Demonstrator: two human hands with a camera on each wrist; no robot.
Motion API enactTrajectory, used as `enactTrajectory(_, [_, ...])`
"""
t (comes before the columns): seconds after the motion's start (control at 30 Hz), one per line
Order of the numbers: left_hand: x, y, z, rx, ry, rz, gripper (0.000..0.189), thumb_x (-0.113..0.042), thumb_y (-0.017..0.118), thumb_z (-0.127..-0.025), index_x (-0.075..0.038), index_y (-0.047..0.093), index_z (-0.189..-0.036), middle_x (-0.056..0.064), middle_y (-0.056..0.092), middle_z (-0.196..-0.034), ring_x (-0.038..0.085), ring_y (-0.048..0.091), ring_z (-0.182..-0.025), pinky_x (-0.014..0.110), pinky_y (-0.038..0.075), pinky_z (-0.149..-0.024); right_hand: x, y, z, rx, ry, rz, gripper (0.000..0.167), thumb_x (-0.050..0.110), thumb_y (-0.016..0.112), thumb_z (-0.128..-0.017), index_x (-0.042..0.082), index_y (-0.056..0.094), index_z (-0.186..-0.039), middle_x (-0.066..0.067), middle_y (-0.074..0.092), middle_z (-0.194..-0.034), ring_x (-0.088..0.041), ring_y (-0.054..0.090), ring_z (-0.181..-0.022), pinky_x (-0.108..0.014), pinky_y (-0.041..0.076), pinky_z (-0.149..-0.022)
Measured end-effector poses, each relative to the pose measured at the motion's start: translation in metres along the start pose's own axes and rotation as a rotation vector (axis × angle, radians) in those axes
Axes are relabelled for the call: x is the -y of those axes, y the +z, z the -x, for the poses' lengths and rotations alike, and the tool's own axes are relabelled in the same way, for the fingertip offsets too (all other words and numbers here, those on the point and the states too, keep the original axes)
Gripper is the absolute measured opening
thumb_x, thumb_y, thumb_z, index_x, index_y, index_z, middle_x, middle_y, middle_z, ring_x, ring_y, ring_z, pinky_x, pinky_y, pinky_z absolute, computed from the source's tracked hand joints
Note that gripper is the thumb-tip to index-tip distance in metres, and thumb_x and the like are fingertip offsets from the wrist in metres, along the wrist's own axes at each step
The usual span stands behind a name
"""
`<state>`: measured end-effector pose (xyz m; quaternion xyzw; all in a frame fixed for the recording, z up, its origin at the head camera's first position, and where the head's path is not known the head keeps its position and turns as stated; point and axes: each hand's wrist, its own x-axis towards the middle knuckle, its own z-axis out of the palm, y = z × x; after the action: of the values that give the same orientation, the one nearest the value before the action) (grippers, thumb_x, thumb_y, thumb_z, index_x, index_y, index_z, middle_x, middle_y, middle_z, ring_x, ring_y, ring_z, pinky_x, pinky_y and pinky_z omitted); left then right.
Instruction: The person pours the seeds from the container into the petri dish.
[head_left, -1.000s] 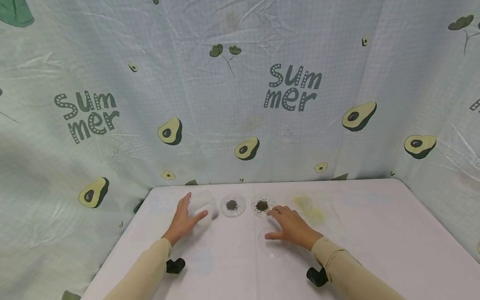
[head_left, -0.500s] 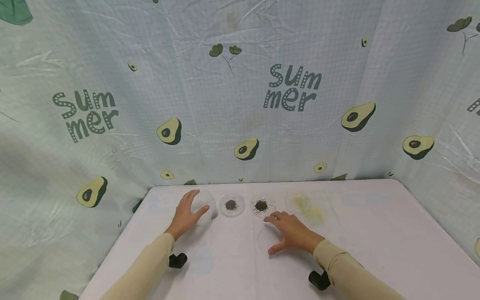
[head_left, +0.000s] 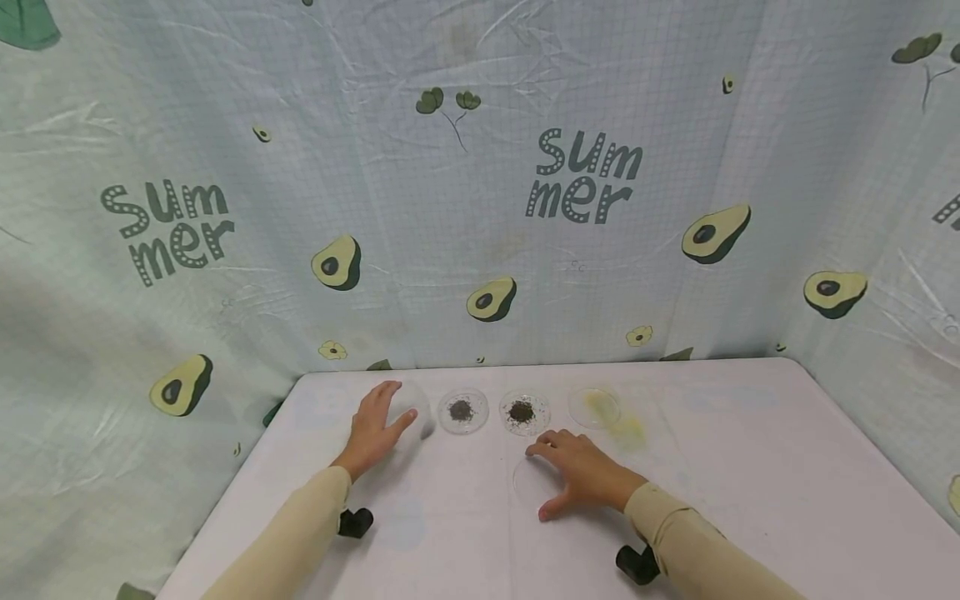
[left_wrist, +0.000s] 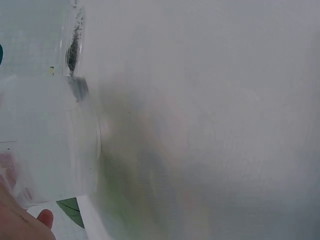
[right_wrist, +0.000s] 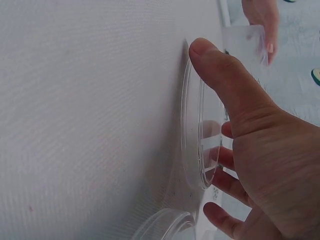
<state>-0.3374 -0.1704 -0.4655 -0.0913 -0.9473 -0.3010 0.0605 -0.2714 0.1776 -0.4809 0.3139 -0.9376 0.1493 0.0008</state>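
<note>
At the back left of the table, my left hand [head_left: 371,429] holds a clear plastic container [left_wrist: 50,135] from its side. Part of its fingers shows pink through the wall in the left wrist view. A dark grey patch shows low on the container. My right hand [head_left: 581,475] spans a clear petri dish [right_wrist: 192,120] on the table, thumb at the near rim and fingers at the far one. Beyond it, two petri dishes hold dark crumbly grains: the left dish [head_left: 451,425] and the right dish [head_left: 513,427].
Another clear dish [head_left: 573,410] lies at the back right, beside yellow smears [head_left: 628,429] on the white table [head_left: 750,483]. A printed curtain [head_left: 420,192] hangs behind the table. Black wrist mounts [head_left: 637,565] hang below both sleeves.
My right hand has moved slightly nearer, away from the right grain dish, and its thumb has dropped to the clear dish's near rim. My left hand has shifted slightly right at the container.
</note>
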Motion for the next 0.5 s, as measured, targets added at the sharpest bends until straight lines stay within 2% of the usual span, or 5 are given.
enactTrajectory(0.17, [0.0019, 0.0016, 0.0024, -0.022, 0.05, -0.007, 0.065, -0.037, 0.054, -0.097, -0.006, 0.03, -0.149, 0.019, 0.026, -0.155, 0.04, 0.018, -0.144, 0.067, 0.018, -0.11, -0.0004, 0.0012, -0.0013, -0.005, -0.005, 0.011, 0.08, 0.056, 0.083, -0.061, 0.019, 0.057, -0.127, -0.003, 0.056, -0.125, -0.021, 0.052, -0.109, -0.045, 0.045, -0.087])
enactTrajectory(0.37, [0.0052, 0.0038, 0.0036, -0.067, 0.118, -0.08, 0.065, -0.04, 0.052, -0.097, -0.004, 0.032, -0.147, 0.021, 0.031, -0.151, 0.041, 0.026, -0.141, 0.065, 0.026, -0.107, -0.0006, -0.0008, -0.0022, -0.026, 0.002, -0.009, 0.078, 0.055, 0.083, -0.062, 0.019, 0.058, -0.127, -0.005, 0.057, -0.127, -0.023, 0.052, -0.112, -0.047, 0.046, -0.092])
enactTrajectory(0.5, [0.007, 0.0043, 0.0037, -0.083, 0.144, -0.109, 0.065, -0.041, 0.051, -0.098, -0.002, 0.032, -0.147, 0.021, 0.033, -0.15, 0.041, 0.029, -0.139, 0.064, 0.027, -0.107, -0.0007, -0.0042, -0.0048, -0.05, -0.009, -0.015, 0.077, 0.052, 0.083, -0.064, 0.017, 0.058, -0.127, -0.008, 0.057, -0.128, -0.026, 0.053, -0.116, -0.051, 0.045, -0.095])
